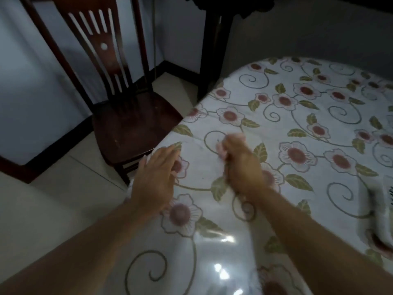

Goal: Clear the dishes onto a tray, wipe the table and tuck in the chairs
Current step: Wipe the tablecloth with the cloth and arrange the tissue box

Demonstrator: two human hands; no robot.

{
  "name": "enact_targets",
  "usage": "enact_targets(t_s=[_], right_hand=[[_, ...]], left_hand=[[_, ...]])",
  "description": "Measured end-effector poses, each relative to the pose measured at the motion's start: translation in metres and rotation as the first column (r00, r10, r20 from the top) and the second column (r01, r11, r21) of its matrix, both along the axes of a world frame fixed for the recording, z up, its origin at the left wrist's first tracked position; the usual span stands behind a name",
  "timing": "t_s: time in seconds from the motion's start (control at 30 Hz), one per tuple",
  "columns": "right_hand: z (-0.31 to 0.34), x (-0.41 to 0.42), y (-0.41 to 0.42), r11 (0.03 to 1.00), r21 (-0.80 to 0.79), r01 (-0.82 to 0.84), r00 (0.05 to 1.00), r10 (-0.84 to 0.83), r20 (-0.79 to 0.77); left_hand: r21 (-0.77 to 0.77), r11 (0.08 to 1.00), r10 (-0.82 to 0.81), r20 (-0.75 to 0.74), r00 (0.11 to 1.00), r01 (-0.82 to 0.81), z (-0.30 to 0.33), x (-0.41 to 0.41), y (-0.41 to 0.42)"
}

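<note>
The round table [297, 116] wears a white cloth with red flowers under clear plastic. My right hand [240, 162] is closed around a small pink cloth [221, 149], pressed on the table near its left edge. My left hand [155, 175] lies flat with fingers apart at the table's rim, just left of the right hand. A dark wooden chair [127, 120] stands pulled out from the table at the left, its seat facing me. No dishes show.
A blurred white object [380, 201] lies at the table's right edge. A dark furniture leg [209, 56] stands behind the table. Pale floor tiles [63, 188] and a dark skirting board run along the wall on the left.
</note>
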State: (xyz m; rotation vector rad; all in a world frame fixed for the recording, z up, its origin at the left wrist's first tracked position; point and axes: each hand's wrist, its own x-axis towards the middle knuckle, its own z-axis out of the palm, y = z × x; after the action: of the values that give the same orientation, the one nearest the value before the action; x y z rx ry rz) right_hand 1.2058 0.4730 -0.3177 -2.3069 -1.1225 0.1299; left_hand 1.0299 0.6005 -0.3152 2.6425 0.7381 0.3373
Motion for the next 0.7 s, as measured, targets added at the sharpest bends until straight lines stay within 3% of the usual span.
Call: enact_targets(t_s=[0.07, 0.17, 0.27, 0.37, 0.5, 0.6, 0.7], right_hand=[[0.002, 0.037, 0.029, 0.986, 0.016, 0.165, 0.986, -0.165, 0.021], [-0.007, 0.065, 0.068, 0.95, -0.131, 0.284, 0.958, -0.276, 0.077], [-0.006, 0.053, 0.087, 0.954, -0.125, 0.274, 0.962, -0.27, 0.046], [-0.003, 0.004, 0.086, 0.993, -0.032, 0.116, 0.993, -0.117, -0.025], [0.005, -0.071, 0.057, 0.963, 0.062, -0.262, 0.965, 0.263, -0.008], [0.0, -0.116, 0.019, 0.927, 0.083, -0.366, 0.93, 0.368, -0.011], [0.005, -0.116, -0.005, 0.86, -0.034, -0.509, 0.861, 0.509, -0.014]], left_hand=[[-0.047, 0.999, -0.017, 0.036, 0.999, 0.019, -0.008, -0.001, 0.006], [-0.057, 0.997, -0.04, 0.054, 0.998, 0.043, -0.016, -0.001, 0.014], [-0.003, 0.999, -0.051, 0.048, 0.998, 0.051, -0.022, 0.0, 0.014], [-0.016, 0.999, -0.041, 0.095, 0.995, 0.043, -0.019, -0.002, 0.011], [-0.353, 0.935, 0.122, 0.221, 0.968, -0.037, -0.007, -0.005, 0.009], [-0.49, 0.872, 0.148, 0.215, 0.965, -0.025, 0.004, -0.012, 0.011], [-0.414, 0.91, 0.105, 0.173, 0.979, -0.024, 0.013, -0.028, 0.012]])
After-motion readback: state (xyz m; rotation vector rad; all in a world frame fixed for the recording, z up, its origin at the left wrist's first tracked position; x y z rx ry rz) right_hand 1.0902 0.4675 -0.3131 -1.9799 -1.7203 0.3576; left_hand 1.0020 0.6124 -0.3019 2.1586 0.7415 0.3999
